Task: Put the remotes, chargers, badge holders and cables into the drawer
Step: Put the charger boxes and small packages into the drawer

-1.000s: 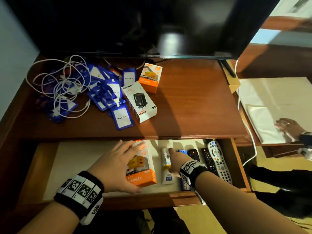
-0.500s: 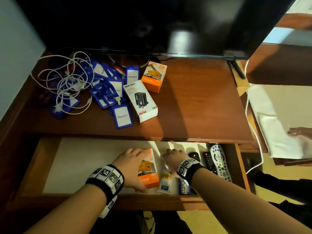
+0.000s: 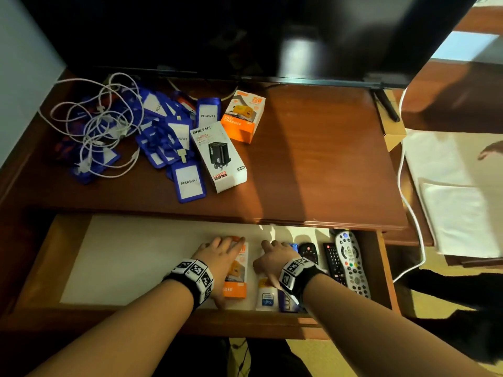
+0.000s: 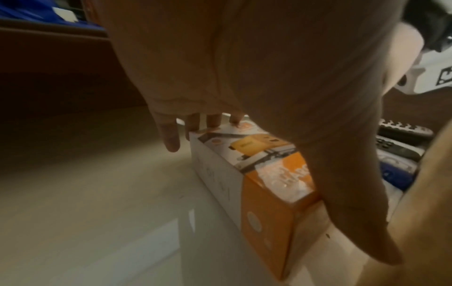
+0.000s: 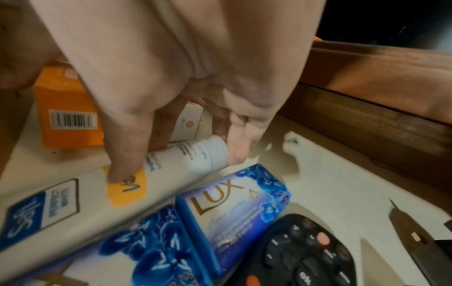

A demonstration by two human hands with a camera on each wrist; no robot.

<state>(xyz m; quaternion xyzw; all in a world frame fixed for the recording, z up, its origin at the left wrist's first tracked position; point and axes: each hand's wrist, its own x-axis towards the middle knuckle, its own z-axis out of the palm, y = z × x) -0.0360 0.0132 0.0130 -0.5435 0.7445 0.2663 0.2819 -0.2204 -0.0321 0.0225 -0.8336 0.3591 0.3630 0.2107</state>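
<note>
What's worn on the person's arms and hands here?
Both forearms are bare, with no sleeves or gloves. Each wrist carries a black band set with white square tiles printed with black fiducial-style markers; the right one matches. The left hand and right hand show no rings or watch.

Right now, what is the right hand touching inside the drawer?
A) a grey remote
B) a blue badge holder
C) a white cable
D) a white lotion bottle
D: in the right wrist view, fingers of the right hand rest on the white lotion bottle lying beside the blue Lux soap box.
</note>
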